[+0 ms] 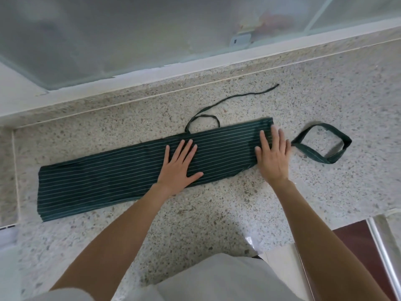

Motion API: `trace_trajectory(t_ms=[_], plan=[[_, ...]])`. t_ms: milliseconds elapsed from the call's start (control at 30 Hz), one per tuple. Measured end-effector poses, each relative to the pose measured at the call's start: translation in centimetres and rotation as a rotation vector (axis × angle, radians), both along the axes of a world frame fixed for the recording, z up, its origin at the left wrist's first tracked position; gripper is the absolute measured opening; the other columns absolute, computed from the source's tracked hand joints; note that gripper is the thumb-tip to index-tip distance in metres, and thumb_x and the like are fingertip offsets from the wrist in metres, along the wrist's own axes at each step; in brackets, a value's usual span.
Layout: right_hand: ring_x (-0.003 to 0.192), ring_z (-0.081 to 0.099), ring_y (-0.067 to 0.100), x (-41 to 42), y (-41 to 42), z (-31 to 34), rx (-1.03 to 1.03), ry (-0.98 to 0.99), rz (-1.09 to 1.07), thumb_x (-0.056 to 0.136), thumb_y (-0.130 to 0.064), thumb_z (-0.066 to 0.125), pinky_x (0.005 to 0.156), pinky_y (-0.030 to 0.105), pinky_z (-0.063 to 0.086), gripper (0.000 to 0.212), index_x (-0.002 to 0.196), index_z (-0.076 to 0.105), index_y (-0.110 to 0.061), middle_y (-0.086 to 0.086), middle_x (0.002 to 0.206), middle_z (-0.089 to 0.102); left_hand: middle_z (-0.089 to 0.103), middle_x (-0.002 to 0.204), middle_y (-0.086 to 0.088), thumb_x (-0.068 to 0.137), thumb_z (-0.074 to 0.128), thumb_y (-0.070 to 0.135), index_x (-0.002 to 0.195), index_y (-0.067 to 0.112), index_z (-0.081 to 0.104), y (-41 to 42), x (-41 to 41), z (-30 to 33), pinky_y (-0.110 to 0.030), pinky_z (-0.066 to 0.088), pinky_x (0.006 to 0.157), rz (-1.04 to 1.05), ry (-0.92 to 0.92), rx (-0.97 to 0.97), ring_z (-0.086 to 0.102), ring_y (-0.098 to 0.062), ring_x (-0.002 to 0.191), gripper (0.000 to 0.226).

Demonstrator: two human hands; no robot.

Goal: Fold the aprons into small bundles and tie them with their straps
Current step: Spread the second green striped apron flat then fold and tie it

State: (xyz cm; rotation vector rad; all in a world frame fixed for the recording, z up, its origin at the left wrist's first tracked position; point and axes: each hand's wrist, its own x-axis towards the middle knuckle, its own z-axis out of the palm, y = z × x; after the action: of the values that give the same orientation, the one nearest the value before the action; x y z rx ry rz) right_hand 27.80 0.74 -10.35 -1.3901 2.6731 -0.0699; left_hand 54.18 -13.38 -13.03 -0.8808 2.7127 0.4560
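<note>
Looking down past a pale garment (217,279) at six o'clock, two bare forearms reach out over a speckled stone counter (217,218), with a dark red-brown surface (355,242) and a metal rail (384,255) at about four o'clock. No brand, label or writing can be read anywhere. The apron (121,177), dark green with thin pale stripes, lies folded into one long narrow band across the counter's middle, running from eight o'clock up toward two o'clock. The left hand (180,164) lies flat on the band's middle, fingers straight and spread, gripping nothing. The right hand (273,153) presses flat on the band's two-o'clock end, fingers straight, partly over its edge, holding nothing. Just beyond that hand, at three o'clock, the wide neck loop (325,157) lies open on the stone. A thin waist strap (230,101) curls out from the band's far edge toward one o'clock. Farthest off, at twelve o'clock, a white sill (152,83) runs under a frosted window (108,35), with a small blurred latch (304,40) behind the glass.
</note>
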Motion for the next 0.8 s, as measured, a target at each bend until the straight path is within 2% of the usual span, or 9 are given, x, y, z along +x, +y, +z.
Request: trace_trajectory(t_ms=[67,133,200,300,400,467,567,667,800], plan=[[0.142,0.017,0.031,4.2,-1.3,1.2,-0.081,-0.038,0.093,0.1,-0.039,0.024,0.114,0.049,0.013,0.051,0.143,0.036,-0.015,0.013,0.153,0.024,-0.004,0.157,0.007,0.09,0.021,0.066,0.15,0.021,0.004,-0.3,0.3,0.7,-0.047,-0.003,0.117,0.048,0.161,0.138,-0.01,-0.01,0.144,0.077],[0.141,0.022,0.028,9.0,-2.9,1.5,-0.117,-0.113,0.225,0.099,-0.038,0.028,0.114,0.046,0.016,0.05,0.141,0.04,-0.014,0.012,0.151,0.03,0.013,0.156,0.005,0.097,0.038,0.046,0.149,0.019,0.02,-0.3,1.7,1.7,-0.037,0.007,0.119,0.21,0.389,0.279,0.004,-0.01,0.144,0.061],[0.14,0.027,0.026,13.5,-4.3,1.2,-0.091,-0.196,0.376,0.097,-0.039,0.031,0.113,0.046,0.022,0.05,0.139,0.044,-0.014,0.01,0.149,0.035,0.028,0.152,0.001,0.098,0.045,0.031,0.144,0.017,0.032,0.1,4.0,2.2,-0.032,0.017,0.116,0.4,0.517,0.233,0.019,-0.015,0.141,0.05],[0.139,0.031,0.027,19.6,-6.0,0.3,0.009,-0.236,0.61,0.096,-0.043,0.03,0.111,0.054,0.026,0.049,0.138,0.046,-0.023,0.005,0.149,0.037,0.038,0.146,-0.005,0.097,0.048,0.025,0.139,0.015,0.041,1.0,10.1,1.6,-0.035,0.025,0.112,0.654,0.449,0.119,0.03,-0.023,0.136,0.044],[0.143,0.015,0.027,22.8,-5.9,-0.9,0.127,-0.273,0.682,0.098,-0.054,0.015,0.109,0.059,0.001,0.05,0.142,0.034,-0.041,-0.005,0.154,0.024,0.05,0.137,-0.005,0.094,0.053,0.021,0.125,0.014,0.057,1.8,16.4,1.1,-0.04,0.035,0.105,0.766,0.356,-0.007,0.043,-0.027,0.127,0.032],[0.144,-0.001,0.022,23.3,-5.4,-1.6,0.15,-0.271,0.669,0.094,-0.06,0.0,0.108,0.055,-0.014,0.054,0.143,0.02,-0.049,-0.012,0.156,0.009,0.057,0.126,-0.004,0.09,0.059,0.019,0.109,0.015,0.066,2.2,19.9,1.2,-0.042,0.039,0.099,0.822,0.349,-0.08,0.05,-0.027,0.118,0.02],[0.142,-0.019,0.015,22.6,-4.3,-1.5,0.206,-0.262,0.663,0.088,-0.063,-0.009,0.108,0.05,-0.024,0.055,0.141,0.003,-0.054,-0.019,0.154,-0.01,0.06,0.115,-0.004,0.086,0.064,0.019,0.093,0.015,0.069,2.2,23.1,1.6,-0.043,0.04,0.092,0.925,0.327,-0.128,0.052,-0.028,0.11,0.009],[0.142,-0.02,0.011,21.9,-2.3,-1.3,0.215,-0.242,0.631,0.092,-0.058,-0.005,0.109,0.048,-0.024,0.052,0.143,0.004,-0.053,-0.02,0.155,-0.008,0.057,0.117,-0.006,0.086,0.065,0.023,0.099,0.014,0.066,2.4,25.0,1.7,-0.043,0.037,0.094,0.991,0.265,-0.127,0.049,-0.03,0.113,0.016],[0.144,-0.013,0.012,21.0,-0.4,-1.1,0.233,-0.209,0.608,0.093,-0.055,-0.007,0.111,0.051,-0.016,0.053,0.144,0.01,-0.051,-0.017,0.156,-0.001,0.042,0.137,-0.011,0.082,0.069,0.036,0.121,0.016,0.056,3.0,25.9,1.9,-0.049,0.033,0.101,1.057,0.246,-0.101,0.037,-0.034,0.126,0.046]])
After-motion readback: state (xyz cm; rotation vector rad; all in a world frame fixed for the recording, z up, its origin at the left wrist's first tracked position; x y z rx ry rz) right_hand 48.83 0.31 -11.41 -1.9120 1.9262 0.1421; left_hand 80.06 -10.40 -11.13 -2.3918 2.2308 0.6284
